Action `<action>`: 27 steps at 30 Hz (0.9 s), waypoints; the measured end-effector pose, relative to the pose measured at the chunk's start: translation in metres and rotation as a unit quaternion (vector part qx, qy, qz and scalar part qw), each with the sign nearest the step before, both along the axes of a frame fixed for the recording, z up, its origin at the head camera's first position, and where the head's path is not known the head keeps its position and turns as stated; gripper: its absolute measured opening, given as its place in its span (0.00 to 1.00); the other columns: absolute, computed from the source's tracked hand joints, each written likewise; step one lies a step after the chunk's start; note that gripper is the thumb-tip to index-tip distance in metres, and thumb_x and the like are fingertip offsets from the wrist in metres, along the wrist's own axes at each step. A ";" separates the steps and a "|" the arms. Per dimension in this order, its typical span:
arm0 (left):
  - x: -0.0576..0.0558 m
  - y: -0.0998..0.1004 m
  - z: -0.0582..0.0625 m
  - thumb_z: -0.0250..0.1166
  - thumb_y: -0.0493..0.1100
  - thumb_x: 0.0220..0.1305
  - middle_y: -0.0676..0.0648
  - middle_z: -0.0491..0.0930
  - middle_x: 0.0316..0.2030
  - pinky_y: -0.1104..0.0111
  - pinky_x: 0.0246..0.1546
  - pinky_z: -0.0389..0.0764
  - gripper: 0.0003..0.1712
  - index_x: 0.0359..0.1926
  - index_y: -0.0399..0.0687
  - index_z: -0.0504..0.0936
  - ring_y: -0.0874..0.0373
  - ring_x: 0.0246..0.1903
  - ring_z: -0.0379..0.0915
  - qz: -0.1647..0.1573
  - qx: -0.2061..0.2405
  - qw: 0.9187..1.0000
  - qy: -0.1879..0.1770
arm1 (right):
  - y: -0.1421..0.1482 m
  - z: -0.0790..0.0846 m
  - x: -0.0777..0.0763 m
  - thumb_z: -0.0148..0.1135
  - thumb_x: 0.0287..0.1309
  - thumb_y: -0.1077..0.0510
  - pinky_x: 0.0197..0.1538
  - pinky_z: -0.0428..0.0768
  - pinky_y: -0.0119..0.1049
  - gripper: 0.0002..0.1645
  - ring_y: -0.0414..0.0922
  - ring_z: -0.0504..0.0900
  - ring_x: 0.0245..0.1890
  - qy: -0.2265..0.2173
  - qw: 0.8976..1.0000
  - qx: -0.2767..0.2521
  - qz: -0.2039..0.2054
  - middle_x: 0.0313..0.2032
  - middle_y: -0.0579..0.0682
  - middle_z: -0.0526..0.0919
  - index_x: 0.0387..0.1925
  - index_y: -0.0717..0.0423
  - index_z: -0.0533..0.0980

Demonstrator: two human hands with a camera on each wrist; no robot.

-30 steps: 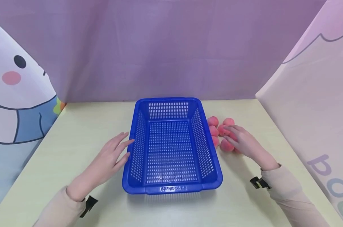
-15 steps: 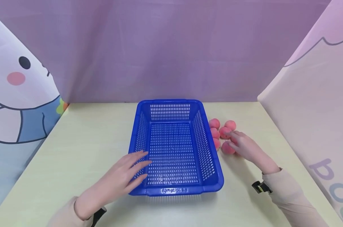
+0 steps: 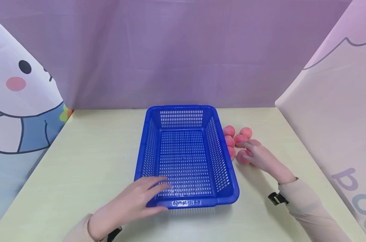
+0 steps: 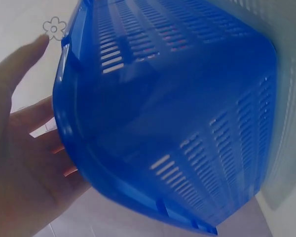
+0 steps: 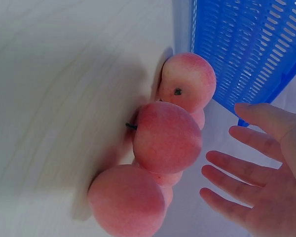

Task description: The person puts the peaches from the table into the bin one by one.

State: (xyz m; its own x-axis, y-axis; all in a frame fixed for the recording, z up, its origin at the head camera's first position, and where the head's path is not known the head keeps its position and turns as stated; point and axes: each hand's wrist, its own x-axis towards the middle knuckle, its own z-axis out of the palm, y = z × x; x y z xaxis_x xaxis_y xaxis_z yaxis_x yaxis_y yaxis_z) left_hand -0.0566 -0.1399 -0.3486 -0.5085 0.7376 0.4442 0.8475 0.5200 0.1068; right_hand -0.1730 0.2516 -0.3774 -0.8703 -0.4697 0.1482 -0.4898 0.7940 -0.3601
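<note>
A blue plastic basket (image 3: 183, 158) with slotted sides stands in the middle of the table. My left hand (image 3: 131, 203) hovers by its near left corner, fingers extended over the rim. In the left wrist view, that hand (image 4: 37, 148) has its fingers partly hidden behind the rim; whether they touch it I cannot tell. Several pinkish-red apples (image 3: 243, 156) lie close together along the basket's right side. Over them is my right hand (image 3: 262, 158), fingers spread. In the right wrist view, the right hand (image 5: 266, 168) holds nothing and appears apart from the nearest apple (image 5: 168, 138).
A pale wooden-looking table (image 3: 89, 151) carries everything. Behind it hangs a purple cloth (image 3: 183, 53). Printed panels flank both sides, a cartoon panel (image 3: 19, 101) at left and a lettered panel (image 3: 337, 134) at right.
My left hand has moved from the basket's left side toward me and to the right, to its near left corner. My right hand stays over the apples, nearly still. The basket looks unmoved.
</note>
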 end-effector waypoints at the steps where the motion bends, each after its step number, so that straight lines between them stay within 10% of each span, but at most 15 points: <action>1: 0.001 0.001 -0.001 0.57 0.61 0.54 0.45 0.76 0.44 0.59 0.42 0.74 0.27 0.46 0.45 0.76 0.52 0.43 0.73 -0.001 -0.004 1.000 -0.005 | 0.000 -0.001 -0.001 0.59 0.50 0.65 0.49 0.68 0.54 0.21 0.58 0.69 0.47 0.000 1.000 -0.002 0.006 0.44 0.60 0.77 0.48 0.66 0.72; 27: 0.005 0.009 -0.003 0.66 0.44 0.48 0.54 0.80 0.31 0.79 0.29 0.74 0.16 0.41 0.48 0.79 0.65 0.30 0.76 -0.040 -0.029 0.995 -0.086 | 0.001 -0.019 -0.010 0.63 0.41 0.71 0.45 0.72 0.52 0.21 0.58 0.75 0.43 0.061 0.995 -0.029 0.071 0.42 0.66 0.76 0.43 0.70 0.74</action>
State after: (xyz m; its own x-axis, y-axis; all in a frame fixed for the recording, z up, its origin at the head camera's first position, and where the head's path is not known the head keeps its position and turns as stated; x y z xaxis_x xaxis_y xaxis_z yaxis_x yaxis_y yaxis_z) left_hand -0.0518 -0.1306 -0.3514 -0.5121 0.8006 0.3112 0.8582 0.4615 0.2249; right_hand -0.1827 0.2525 -0.3968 -0.7692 -0.5745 0.2797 -0.6390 0.6927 -0.3346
